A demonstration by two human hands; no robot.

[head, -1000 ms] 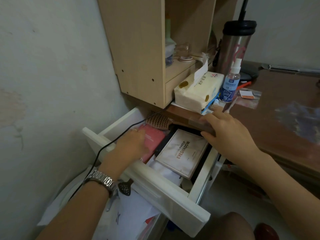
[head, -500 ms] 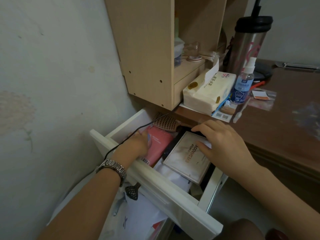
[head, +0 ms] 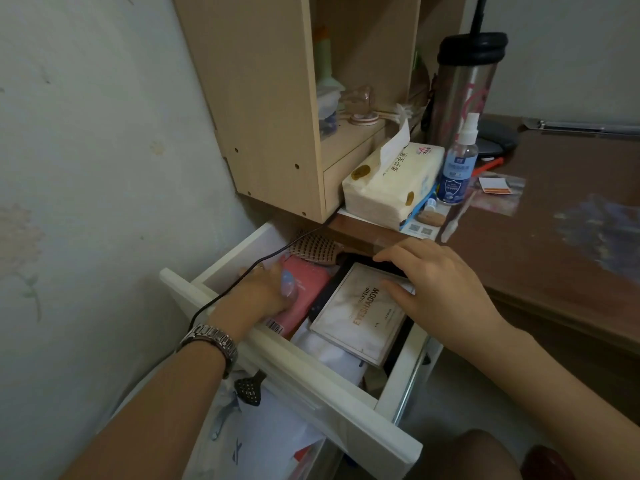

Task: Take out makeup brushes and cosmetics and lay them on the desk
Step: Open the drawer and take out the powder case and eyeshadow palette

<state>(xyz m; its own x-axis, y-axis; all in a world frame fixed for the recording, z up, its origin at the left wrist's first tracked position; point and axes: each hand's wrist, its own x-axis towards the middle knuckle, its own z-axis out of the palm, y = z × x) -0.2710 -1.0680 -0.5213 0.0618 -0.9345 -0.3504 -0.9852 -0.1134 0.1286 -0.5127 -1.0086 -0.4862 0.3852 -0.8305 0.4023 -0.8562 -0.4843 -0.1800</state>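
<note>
The right hand (head: 440, 289) lies fingers spread and fairly straight on the far end of the eyeshadow palette (head: 363, 311), its thumb pressed on the lid; nothing is pinched yet. The left hand (head: 258, 292) is curled around a small clear, bluish object (head: 288, 285) that I cannot identify, resting on the pink case (head: 306, 292) just beside the palette.

Both hands are inside the open white drawer (head: 298, 372), and every cosmetic item visible sits there with them: the palette, the pink case, and a hairbrush (head: 313, 249) just beyond the left fingers. No makeup brushes can be made out.

Beyond the right fingertips, the brown desk (head: 540, 244) carries only a tissue pack (head: 391, 183), a spray bottle (head: 459, 168) and a tumbler (head: 465, 88) near the shelf unit (head: 270, 98).

So by my reading 0 items have been laid out. The task looks barely begun: 1 lift seems about to start, and everything else remains.
</note>
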